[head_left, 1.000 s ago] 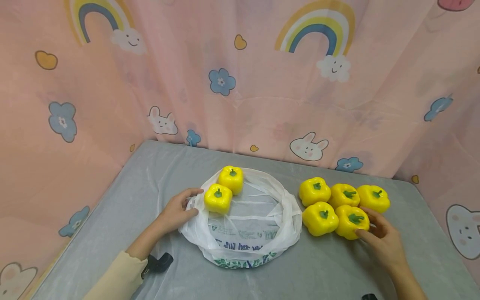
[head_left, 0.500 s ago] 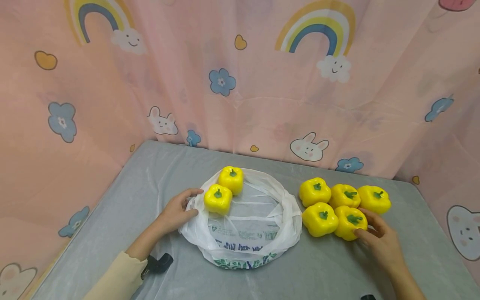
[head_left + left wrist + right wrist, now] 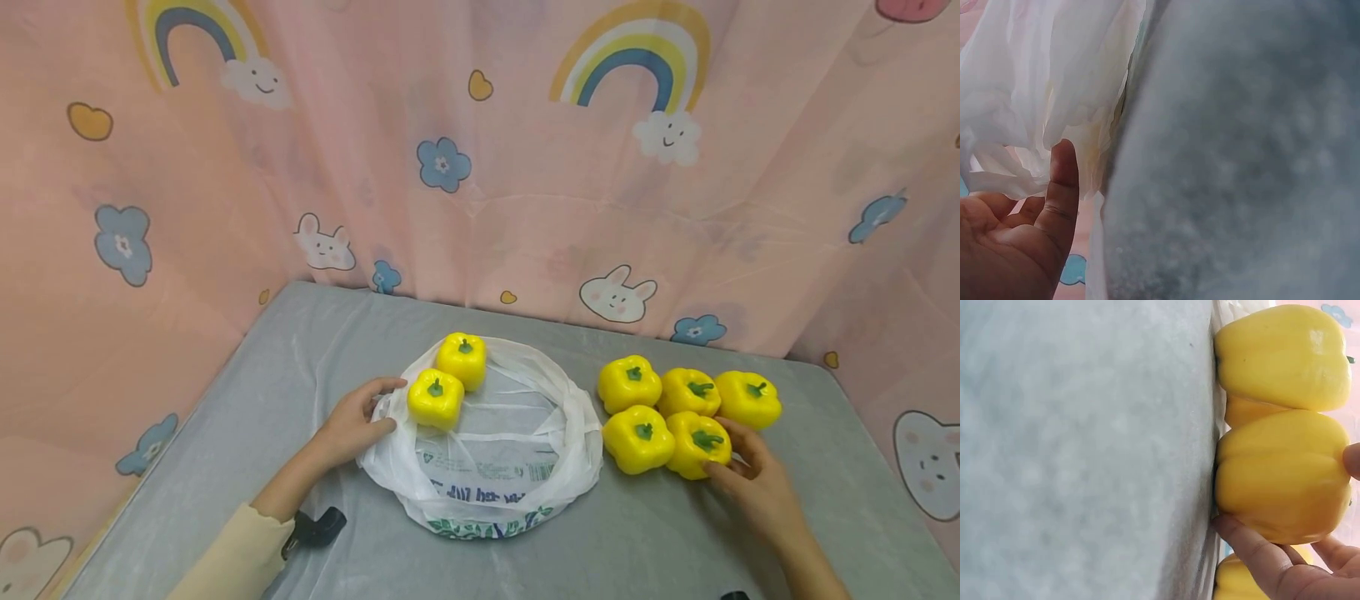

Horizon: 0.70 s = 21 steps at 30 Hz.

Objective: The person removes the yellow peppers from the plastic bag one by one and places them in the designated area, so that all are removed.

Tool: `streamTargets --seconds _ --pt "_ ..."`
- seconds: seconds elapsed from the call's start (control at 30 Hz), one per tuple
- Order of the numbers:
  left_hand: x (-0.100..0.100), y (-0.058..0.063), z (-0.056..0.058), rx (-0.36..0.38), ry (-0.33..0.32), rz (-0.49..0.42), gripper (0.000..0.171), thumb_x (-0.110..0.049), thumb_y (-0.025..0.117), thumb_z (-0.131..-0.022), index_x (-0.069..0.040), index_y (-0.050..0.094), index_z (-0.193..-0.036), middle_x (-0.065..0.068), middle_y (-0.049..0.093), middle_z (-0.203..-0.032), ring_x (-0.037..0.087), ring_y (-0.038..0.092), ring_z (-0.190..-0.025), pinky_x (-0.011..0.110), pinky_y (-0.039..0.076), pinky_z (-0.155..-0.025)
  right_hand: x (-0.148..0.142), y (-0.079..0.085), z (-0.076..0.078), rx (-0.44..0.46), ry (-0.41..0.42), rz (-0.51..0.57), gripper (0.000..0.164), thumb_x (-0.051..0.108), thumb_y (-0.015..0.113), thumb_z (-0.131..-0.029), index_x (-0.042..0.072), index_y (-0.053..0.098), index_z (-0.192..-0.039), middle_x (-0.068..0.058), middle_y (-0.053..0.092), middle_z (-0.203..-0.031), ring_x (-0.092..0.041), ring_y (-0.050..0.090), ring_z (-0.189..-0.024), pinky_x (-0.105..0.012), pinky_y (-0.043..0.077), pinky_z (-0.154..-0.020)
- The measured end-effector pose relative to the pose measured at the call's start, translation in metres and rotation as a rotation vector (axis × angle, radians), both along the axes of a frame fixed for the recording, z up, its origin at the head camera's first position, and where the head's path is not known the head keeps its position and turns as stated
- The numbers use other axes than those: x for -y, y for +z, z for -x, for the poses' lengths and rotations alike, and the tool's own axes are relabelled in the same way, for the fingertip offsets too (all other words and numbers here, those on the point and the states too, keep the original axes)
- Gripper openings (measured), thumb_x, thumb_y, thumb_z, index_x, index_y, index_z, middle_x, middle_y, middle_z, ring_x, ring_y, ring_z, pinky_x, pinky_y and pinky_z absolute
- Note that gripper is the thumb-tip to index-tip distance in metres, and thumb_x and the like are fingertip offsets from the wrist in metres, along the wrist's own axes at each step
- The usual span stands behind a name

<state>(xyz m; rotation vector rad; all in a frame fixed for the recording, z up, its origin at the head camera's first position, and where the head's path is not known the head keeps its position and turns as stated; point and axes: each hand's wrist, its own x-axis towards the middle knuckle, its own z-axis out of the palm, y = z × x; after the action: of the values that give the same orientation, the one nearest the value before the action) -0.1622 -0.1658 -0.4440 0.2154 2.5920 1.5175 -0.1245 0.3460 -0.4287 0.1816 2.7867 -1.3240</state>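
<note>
In the head view my right hand (image 3: 761, 492) grips the front right yellow bell pepper (image 3: 697, 450) of a group on the table. The right wrist view has one fingertip (image 3: 1352, 460) near the top of this pepper and another low on its side by the cloth. Next to it sits another bell pepper (image 3: 637, 442). My left hand (image 3: 352, 425) touches the left side of a white plastic bag (image 3: 581, 425), fingers relaxed. The bag lies with its mouth spread wide. Two bell peppers (image 3: 437, 400) are at the left of the mouth. The left wrist view has my thumb (image 3: 1064, 181) against the plastic.
Behind the gripped pepper stand several more bell peppers (image 3: 748, 398) in a row. Grey cloth covers the table (image 3: 637, 550). A pink patterned curtain (image 3: 517, 233) hangs behind it. A black strap mount (image 3: 318, 527) shows at my left wrist.
The gripped pepper and my right hand have shifted slightly left, nudging the neighbouring pepper a little. My left hand and the bag stay put.
</note>
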Motion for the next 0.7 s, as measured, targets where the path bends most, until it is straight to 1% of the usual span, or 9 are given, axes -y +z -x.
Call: streamTargets --seconds 0.1,0.17,0.23,0.33,0.43,0.5,0.6,0.67,0.7 --pt "0.000 0.000 0.000 -0.001 0.000 0.005 0.052 -0.002 0.057 -0.083 -0.011 0.052 -0.134 0.016 0.051 -0.138 0.020 0.060 -0.087 0.026 0.052 -0.070 0.001 0.001 -0.001 -0.018 0.004 -0.024 0.070 0.026 0.062 -0.093 0.003 0.027 -0.149 -0.029 0.037 -0.143 0.021 0.038 -0.090 -0.008 0.044 -0.071" --pt "0.000 -0.001 0.000 -0.003 0.002 0.013 0.051 -0.002 0.057 -0.084 -0.011 0.052 -0.134 0.016 0.051 -0.138 0.019 0.060 -0.087 0.025 0.052 -0.070 0.002 0.001 -0.002 -0.017 -0.001 -0.043 0.071 0.027 0.062 -0.093 0.004 0.026 -0.150 -0.028 0.037 -0.144 0.018 0.036 -0.093 -0.006 0.042 -0.071" --pt "-0.001 -0.001 0.000 -0.001 0.004 0.017 0.051 -0.003 0.057 -0.084 -0.011 0.052 -0.134 0.016 0.051 -0.138 0.020 0.060 -0.088 0.026 0.052 -0.070 0.003 0.002 -0.003 0.001 -0.010 -0.068 0.073 0.030 0.062 -0.092 0.005 0.026 -0.151 -0.028 0.036 -0.144 0.013 0.036 -0.095 -0.005 0.040 -0.070" --pt "0.000 -0.001 0.000 -0.003 0.007 0.021 0.051 -0.003 0.057 -0.084 -0.012 0.052 -0.134 0.016 0.051 -0.139 0.020 0.060 -0.089 0.026 0.052 -0.071 0.003 0.004 -0.004 0.004 -0.013 -0.096 0.074 0.032 0.062 -0.092 0.006 0.026 -0.151 -0.026 0.037 -0.144 0.011 0.037 -0.093 -0.007 0.041 -0.070" --pt "0.000 -0.001 0.000 -0.001 0.006 0.020 0.051 -0.003 0.057 -0.084 -0.012 0.052 -0.134 0.016 0.051 -0.139 0.020 0.060 -0.089 0.025 0.052 -0.071 0.003 0.005 -0.006 -0.042 -0.012 -0.100 0.072 0.030 0.063 -0.091 0.006 0.029 -0.150 -0.021 0.040 -0.141 0.015 0.038 -0.092 -0.008 0.042 -0.070" --pt "0.000 -0.001 0.000 0.002 0.006 0.016 0.051 -0.003 0.057 -0.084 -0.012 0.052 -0.134 0.016 0.051 -0.139 0.020 0.060 -0.088 0.026 0.052 -0.070 0.002 0.006 -0.007 -0.087 -0.006 -0.096 0.069 0.027 0.064 -0.091 0.005 0.032 -0.148 -0.010 0.044 -0.136 0.018 0.040 -0.090 -0.008 0.044 -0.069" --pt "0.000 -0.001 0.000 0.004 0.009 0.014 0.051 -0.003 0.057 -0.084 -0.012 0.052 -0.134 0.016 0.051 -0.139 0.020 0.060 -0.089 0.026 0.052 -0.071 0.002 0.009 -0.009 -0.142 -0.001 -0.100 0.065 0.024 0.065 -0.090 0.005 0.037 -0.146 0.001 0.048 -0.130 0.019 0.040 -0.094 -0.006 0.042 -0.072" --pt "0.000 0.000 0.000 0.006 0.010 0.011 0.051 -0.003 0.057 -0.084 -0.012 0.052 -0.134 0.016 0.051 -0.139 0.020 0.060 -0.088 0.026 0.052 -0.070 0.003 0.013 -0.009 -0.154 -0.007 -0.112 0.064 0.025 0.065 -0.091 0.006 0.039 -0.146 -0.001 0.049 -0.131 0.020 0.039 -0.092 -0.006 0.041 -0.071" --pt "0.000 0.000 0.000 0.005 0.011 0.011 0.051 -0.003 0.057 -0.084 -0.012 0.052 -0.134 0.016 0.051 -0.139 0.020 0.059 -0.088 0.026 0.052 -0.070 0.004 0.015 -0.010 -0.154 -0.013 -0.120 0.064 0.027 0.065 -0.091 0.007 0.039 -0.146 -0.005 0.050 -0.133 0.021 0.038 -0.093 -0.006 0.040 -0.071"
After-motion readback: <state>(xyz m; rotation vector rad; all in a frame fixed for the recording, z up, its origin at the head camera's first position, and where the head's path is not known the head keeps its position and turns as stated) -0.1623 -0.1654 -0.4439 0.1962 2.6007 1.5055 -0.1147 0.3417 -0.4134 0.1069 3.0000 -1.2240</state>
